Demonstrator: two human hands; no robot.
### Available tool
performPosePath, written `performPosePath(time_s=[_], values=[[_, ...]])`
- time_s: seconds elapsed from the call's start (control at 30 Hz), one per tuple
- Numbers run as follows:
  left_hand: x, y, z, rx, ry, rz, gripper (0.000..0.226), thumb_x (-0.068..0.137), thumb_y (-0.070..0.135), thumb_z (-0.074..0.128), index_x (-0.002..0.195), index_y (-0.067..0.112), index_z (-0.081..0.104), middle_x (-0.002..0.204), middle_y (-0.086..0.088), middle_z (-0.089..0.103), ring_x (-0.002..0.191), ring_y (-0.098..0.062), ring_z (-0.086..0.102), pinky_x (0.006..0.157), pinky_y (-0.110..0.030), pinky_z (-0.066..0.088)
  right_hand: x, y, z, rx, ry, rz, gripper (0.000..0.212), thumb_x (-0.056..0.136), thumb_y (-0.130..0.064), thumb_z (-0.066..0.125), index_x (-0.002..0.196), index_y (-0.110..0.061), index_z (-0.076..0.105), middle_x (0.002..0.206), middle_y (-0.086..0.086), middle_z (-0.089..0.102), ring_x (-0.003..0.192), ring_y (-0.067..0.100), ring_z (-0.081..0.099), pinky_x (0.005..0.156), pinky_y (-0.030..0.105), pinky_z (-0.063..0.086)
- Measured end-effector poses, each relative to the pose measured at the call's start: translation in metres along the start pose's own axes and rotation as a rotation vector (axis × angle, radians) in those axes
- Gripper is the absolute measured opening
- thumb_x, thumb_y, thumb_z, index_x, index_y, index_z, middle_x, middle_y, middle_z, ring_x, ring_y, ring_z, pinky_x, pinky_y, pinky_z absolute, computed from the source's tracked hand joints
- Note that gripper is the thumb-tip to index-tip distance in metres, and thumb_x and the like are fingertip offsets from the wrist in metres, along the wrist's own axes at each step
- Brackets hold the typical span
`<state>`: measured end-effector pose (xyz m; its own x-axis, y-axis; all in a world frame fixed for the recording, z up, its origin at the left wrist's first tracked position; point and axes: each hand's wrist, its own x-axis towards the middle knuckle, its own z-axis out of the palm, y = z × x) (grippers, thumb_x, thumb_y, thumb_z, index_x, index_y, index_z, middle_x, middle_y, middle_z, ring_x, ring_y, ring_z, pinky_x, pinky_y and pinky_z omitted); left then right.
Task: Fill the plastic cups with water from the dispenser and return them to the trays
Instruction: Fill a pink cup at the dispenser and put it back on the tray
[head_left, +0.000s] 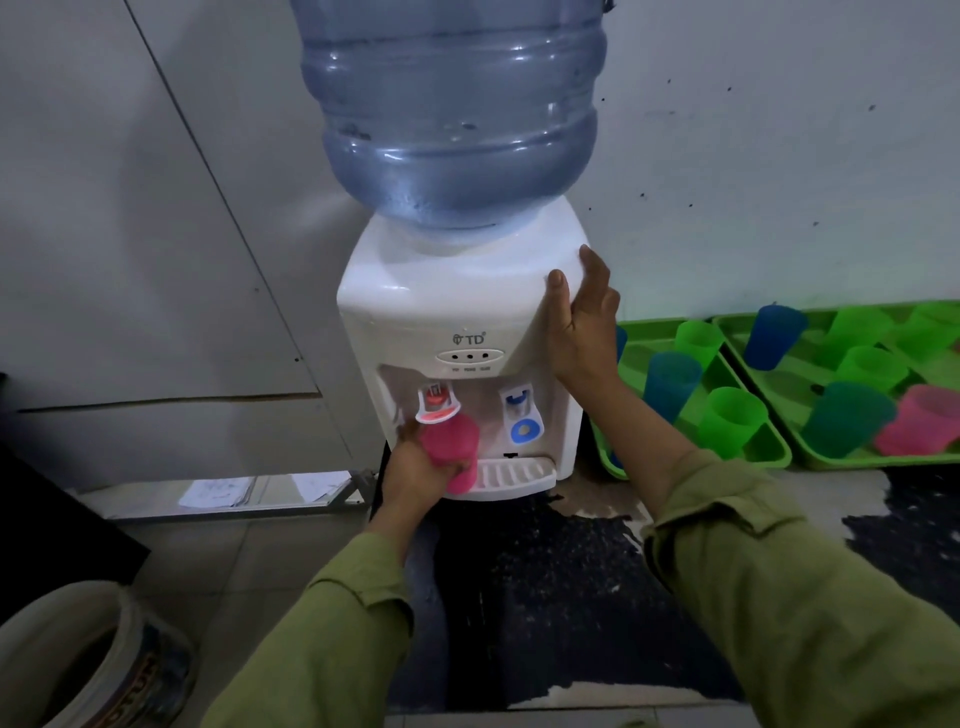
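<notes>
A white water dispenser with a big blue bottle on top stands against the wall. My left hand holds a pink cup pressed up under the red tap lever. The blue tap to its right is free. My right hand rests flat against the dispenser's upper right corner, fingers spread, holding nothing. Two green trays lie on the floor to the right with several green, blue and pink cups, such as a green cup and a pink cup.
The drip tray juts out below the taps. The dark floor patch in front looks wet. A round pale container sits at the lower left. Papers lie by the wall on the left.
</notes>
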<state>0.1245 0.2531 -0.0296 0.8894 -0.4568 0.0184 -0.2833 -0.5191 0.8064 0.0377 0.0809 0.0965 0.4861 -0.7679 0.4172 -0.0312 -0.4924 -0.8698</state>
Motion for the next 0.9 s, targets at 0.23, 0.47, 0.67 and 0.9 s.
performPosePath(time_s=[0.23,0.47,0.67,0.9], values=[[0.003,-0.003,-0.002,0.082,-0.024,0.012,0.069,0.061,0.021,0.085,0.120,0.008,0.050,0.109,-0.015,0.066,0.099,-0.031,0.062,0.092,-0.038,0.048,-0.013,-0.003,-0.002,-0.028,-0.003,-0.024,0.056,0.099,-0.043,0.034,0.147,-0.022,0.015,0.143,0.010,0.035,0.126,0.024,0.032,0.088,0.023,0.026],[0.000,0.000,-0.007,0.094,-0.050,-0.001,0.066,0.064,0.028,0.083,0.119,0.011,0.051,0.108,-0.016,0.066,0.100,-0.032,0.062,0.090,-0.039,0.048,-0.032,-0.008,-0.007,-0.002,0.013,-0.046,0.064,0.096,-0.033,0.048,0.147,-0.008,0.018,0.146,0.015,0.033,0.136,0.027,0.029,0.114,0.039,0.024],[-0.003,0.005,-0.013,0.112,-0.079,0.013,0.069,0.067,0.029,0.083,0.124,0.010,0.050,0.115,-0.015,0.063,0.104,-0.031,0.060,0.091,-0.038,0.046,-0.063,-0.005,0.005,-0.174,0.163,-0.184,0.045,0.087,-0.022,0.062,0.123,0.000,0.047,0.130,0.021,0.036,0.124,0.030,0.035,0.108,0.035,0.030],[-0.006,0.007,-0.016,0.045,-0.076,0.009,0.071,0.066,0.028,0.083,0.125,0.010,0.048,0.117,-0.014,0.063,0.105,-0.031,0.060,0.092,-0.044,0.048,-0.086,0.003,0.017,-0.212,-0.076,-0.237,0.012,0.089,-0.019,0.059,0.089,-0.007,0.059,0.088,0.007,0.059,0.080,0.024,0.057,0.065,0.020,0.034]])
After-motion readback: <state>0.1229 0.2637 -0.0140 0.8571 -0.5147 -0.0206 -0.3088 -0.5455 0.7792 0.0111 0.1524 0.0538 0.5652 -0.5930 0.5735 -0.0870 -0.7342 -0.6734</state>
